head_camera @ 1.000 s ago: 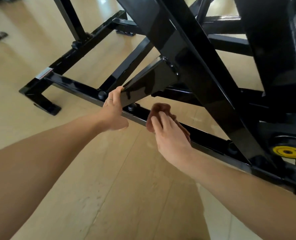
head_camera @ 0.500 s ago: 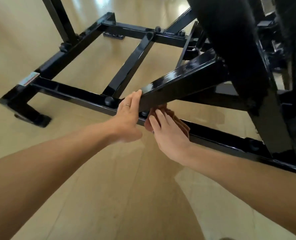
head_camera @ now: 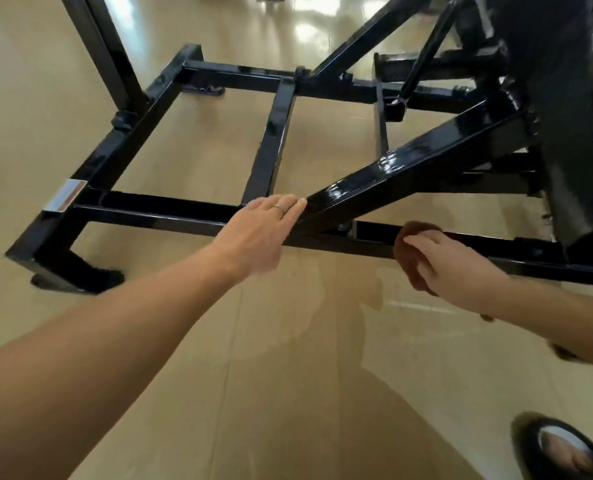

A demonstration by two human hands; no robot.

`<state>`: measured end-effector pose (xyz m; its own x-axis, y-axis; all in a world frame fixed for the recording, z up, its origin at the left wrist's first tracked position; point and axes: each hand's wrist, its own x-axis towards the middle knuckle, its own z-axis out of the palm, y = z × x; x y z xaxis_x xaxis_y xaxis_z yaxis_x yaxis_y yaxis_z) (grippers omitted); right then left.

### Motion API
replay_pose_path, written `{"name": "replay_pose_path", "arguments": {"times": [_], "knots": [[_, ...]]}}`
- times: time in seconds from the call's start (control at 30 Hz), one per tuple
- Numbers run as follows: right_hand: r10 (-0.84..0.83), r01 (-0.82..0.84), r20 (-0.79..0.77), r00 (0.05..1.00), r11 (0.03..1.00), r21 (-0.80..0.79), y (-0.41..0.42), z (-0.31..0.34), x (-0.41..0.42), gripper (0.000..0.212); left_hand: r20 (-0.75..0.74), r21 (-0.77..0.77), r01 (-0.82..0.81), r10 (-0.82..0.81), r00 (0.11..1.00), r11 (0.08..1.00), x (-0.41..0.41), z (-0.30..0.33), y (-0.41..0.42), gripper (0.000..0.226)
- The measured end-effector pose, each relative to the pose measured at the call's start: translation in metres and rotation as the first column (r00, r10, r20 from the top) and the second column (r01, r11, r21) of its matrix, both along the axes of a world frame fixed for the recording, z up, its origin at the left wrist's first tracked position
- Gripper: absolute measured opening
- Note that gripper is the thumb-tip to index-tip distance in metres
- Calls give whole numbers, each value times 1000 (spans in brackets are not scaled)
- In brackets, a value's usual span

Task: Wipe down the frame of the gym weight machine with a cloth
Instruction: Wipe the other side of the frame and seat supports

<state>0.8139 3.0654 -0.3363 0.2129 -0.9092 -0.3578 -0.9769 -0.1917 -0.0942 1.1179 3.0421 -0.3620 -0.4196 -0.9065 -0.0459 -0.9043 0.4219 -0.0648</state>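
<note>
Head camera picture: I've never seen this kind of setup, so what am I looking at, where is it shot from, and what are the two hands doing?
The picture comes from a camera worn on a person's head, looking forward and down, so the two bare arms are the wearer's own. The black bars are the frame of a gym weight machine, standing on a shiny wooden floor. The left hand rests with straight fingers on the low end of a slanted bar. The right hand holds a brown cloth against the near floor bar, the part being wiped. At bottom right is a dark shoe.
</note>
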Motion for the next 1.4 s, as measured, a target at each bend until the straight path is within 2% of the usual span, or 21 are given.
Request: {"name": "replay_pose_path", "arguments": {"times": [0.1, 0.2, 0.3, 0.37, 0.43, 0.5, 0.57, 0.63, 0.73, 0.87, 1.03, 1.1, 1.2, 1.3, 1.4], "knots": [[227, -228, 15, 974, 973, 42, 14, 25, 50, 53, -15, 63, -168, 170, 985, 984, 28, -16, 2, 92], [397, -393, 22, 918, 914, -106, 12, 42, 105, 54, -38, 159, -341, 351, 936, 927, 48, -25, -2, 96], [463, -433, 109, 880, 874, -218, -10, 48, 143, 56, -28, 219, -389, 405, 914, 895, 64, -31, -2, 98], [472, -459, -13, 882, 850, -257, -29, 45, 157, 61, -29, 209, -386, 400, 916, 899, 74, -34, 1, 98], [431, -466, -199, 880, 865, -187, -44, 43, 167, 67, -17, 216, -370, 382, 924, 904, 87, -38, 4, 97], [416, -455, -293, 861, 887, -76, -54, 37, 170, 66, -9, 242, -378, 392, 920, 894, 99, -42, 9, 96], [460, -500, -358, 813, 866, -25, -60, 26, 173, 63, -14, 271, -386, 404, 915, 882, 110, -45, 12, 96], [481, -512, -291, 827, 858, -37, -65, 10, 182, 54, -14, 272, -383, 401, 916, 883, 120, -48, 14, 97], [410, -411, -30, 912, 909, -67, -68, -9, 206, 36, -23, 290, -371, 394, 919, 882, 126, -47, 13, 96], [383, -364, 106, 918, 917, -166, -80, -30, 218, 38, -43, 291, -389, 418, 907, 874, 119, -46, 8, 95], [412, -361, 182, 893, 896, -259, -101, -40, 254, 36, -59, 267, -418, 448, 892, 868, 116, -48, 10, 101], [480, -414, 189, 857, 858, -304, -106, -48, 274, 37, -48, 275, -421, 450, 892, 864, 117, -45, 10, 105], [531, -462, 238, 813, 838, -290, -113, -56, 293, 37, -55, 326, -410, 450, 891, 852, 121, -38, 9, 105], [481, -422, 284, 829, 872, -247, -121, -55, 297, 30, -44, 400, -396, 449, 893, 827, 128, -28, 3, 102], [541, -466, 257, 801, 833, -300, -120, -61, 294, 24, 15, 465, -384, 427, 904, 797, 134, -18, -5, 102]]}}
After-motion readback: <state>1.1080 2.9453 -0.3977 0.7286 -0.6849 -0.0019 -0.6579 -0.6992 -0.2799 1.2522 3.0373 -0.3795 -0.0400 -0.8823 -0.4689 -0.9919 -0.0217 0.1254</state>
